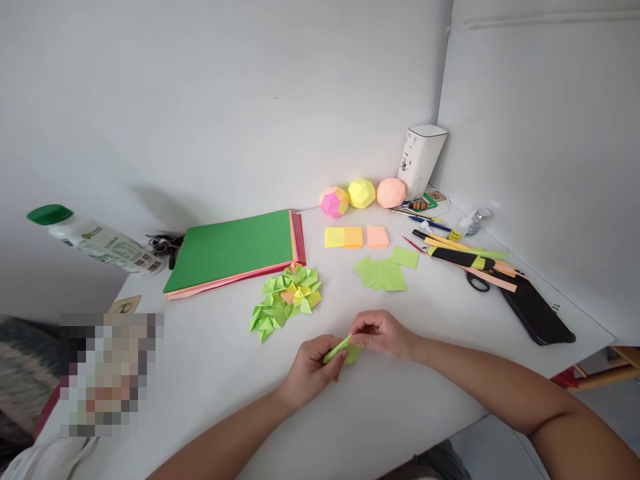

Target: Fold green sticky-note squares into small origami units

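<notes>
A small green sheet of paper point(353, 354), partly folded, is held between both hands above the front of the white table. My left hand point(315, 365) pinches its left side between thumb and fingers. At its upper edge, my right hand point(383, 332) grips the paper with the fingertips. Beyond the hands lies a pile of folded paper pieces point(280, 300), mostly green with some yellow and orange. Flat green paper squares point(384, 274) are spread to the right of that pile. Part of the held paper is hidden by the fingers.
A stack of coloured sheets point(235, 247) lies at the back left, near a green-capped bottle point(107, 243). Three paper balls point(361, 193) stand by the wall, behind yellow, orange and pink squares point(353, 237). Right: a box cutter point(460, 259), scissors point(479, 282), a black case point(537, 310).
</notes>
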Demonstrator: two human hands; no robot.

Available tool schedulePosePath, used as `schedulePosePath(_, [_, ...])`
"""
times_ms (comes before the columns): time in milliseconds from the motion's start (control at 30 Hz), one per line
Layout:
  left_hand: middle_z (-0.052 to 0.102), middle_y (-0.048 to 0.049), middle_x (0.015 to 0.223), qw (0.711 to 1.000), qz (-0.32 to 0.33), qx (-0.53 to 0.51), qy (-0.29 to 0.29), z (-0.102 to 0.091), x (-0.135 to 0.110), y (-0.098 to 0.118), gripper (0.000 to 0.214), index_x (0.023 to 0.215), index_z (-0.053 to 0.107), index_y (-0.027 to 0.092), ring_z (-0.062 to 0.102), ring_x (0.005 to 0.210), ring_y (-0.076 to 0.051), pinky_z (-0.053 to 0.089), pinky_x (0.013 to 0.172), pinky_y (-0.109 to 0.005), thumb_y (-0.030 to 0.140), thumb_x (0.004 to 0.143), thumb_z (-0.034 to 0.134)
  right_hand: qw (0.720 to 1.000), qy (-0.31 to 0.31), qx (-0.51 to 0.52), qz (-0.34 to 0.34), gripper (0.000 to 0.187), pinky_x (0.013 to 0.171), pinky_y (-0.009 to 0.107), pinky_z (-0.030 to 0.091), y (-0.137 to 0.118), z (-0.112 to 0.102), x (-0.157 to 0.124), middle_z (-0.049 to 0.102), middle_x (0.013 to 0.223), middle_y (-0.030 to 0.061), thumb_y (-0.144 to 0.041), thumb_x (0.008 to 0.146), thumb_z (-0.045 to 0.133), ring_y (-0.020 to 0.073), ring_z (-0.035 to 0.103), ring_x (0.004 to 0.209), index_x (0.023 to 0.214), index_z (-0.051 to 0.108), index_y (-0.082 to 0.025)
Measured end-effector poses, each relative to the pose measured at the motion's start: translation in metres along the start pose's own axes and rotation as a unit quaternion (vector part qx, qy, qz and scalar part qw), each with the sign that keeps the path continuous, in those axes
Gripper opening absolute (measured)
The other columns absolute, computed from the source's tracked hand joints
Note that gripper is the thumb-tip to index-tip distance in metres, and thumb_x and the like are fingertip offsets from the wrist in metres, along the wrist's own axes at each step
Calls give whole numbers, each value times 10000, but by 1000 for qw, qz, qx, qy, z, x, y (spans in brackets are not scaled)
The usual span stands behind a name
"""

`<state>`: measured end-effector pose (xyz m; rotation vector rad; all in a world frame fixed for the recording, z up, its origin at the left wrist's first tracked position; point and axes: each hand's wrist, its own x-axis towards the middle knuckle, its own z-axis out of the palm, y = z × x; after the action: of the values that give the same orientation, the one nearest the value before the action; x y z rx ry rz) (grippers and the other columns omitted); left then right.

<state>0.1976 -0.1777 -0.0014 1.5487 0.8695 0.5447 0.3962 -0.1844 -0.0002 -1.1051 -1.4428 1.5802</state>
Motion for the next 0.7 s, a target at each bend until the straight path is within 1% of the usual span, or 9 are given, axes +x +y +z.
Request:
schedulePosePath(133, [497,26,522,1000,-2,-6,0,0,0,0,243,790,629,150,463,448,-97,384,482,-220,369,814,525,1000,0,-3,4,257,550,231,398,-1,0,0,573,737,12,-406,753,639,116,499,637,772,632,-149])
schedulePosePath(300, [509,24,552,1000,-5,-19,-4,-1,0,-2,239,787,623,149,475,455,-91,395,481,-216,372,808,539,1000,1,-10,3,212,527,218,371,-4,1,-1,566,734,11,-360,757,639,107,480,617,738,631,-149])
schedulePosePath(433, [508,31,514,997,-47,-65,-14,-4,3,-5,275,829,613,144,451,428,-84,368,426,-197,411,796,556,1000,6,-7,17,226,500,216,352,-6,0,-1,527,656,-6,-370,781,605,98,445,565,735,616,-150])
schedulePosePath(500, [508,34,487,993,-73,-90,-14,-6,5,-7,302,864,618,139,447,414,-82,362,410,-191,426,787,567,1000,11,1,28,268,510,225,370,-7,-1,0,502,619,-14,-400,802,571,104,447,553,711,600,-149])
schedulePosePath(567, [512,34,476,990,-89,-112,-16,-8,8,-6,323,888,625,131,451,404,-82,360,398,-188,431,775,583,999,12,14,31,327,537,237,399,-8,-1,1,503,629,-8,-434,829,520,112,463,568,681,579,-149])
schedulePosePath(633, [516,33,470,988,-93,-122,-29,-9,11,-5,336,899,631,126,450,393,-79,357,386,-185,432,764,598,999,13,32,21,367,543,243,419,-8,-1,2,516,656,0,-471,856,459,116,475,576,717,574,-152])
schedulePosePath(700, [513,36,467,987,-95,-120,-41,-9,14,-3,340,894,637,127,444,383,-75,358,376,-183,434,752,611,999,20,31,-2,367,516,235,414,-7,0,2,528,687,1,-492,864,434,110,469,562,819,578,-158])
